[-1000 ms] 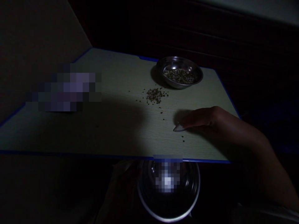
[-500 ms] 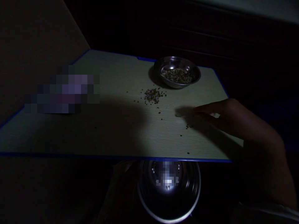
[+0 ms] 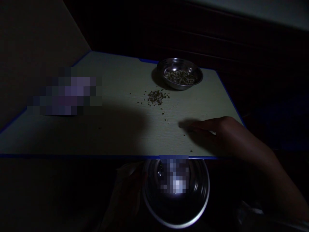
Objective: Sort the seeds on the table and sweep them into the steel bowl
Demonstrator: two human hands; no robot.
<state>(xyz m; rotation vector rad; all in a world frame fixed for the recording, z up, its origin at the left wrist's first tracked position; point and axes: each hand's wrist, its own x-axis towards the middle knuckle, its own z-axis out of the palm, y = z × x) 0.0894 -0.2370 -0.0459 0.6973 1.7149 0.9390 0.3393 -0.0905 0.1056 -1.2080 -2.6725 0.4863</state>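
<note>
My right hand is low over the right part of a pale board with blue edging. Its thumb and forefinger come together near the surface; what is between them, if anything, is too dark to see. Small dark grains form a loose pile on the board, with a few stray ones towards the hand. Below the front edge is a large shiny metal bowl, its inside partly blurred. In deep shadow at that bowl's left side is my left hand, its fingers hard to make out.
A smaller metal bowl of mixed pale and dark grains stands towards the back of the board. At the left lies a pixelated purplish object. A dark wooden front rises behind the board.
My right hand has moved left and towards me, over the spot where a few stray grains lay. Those grains no longer show. The view has shifted slightly.
</note>
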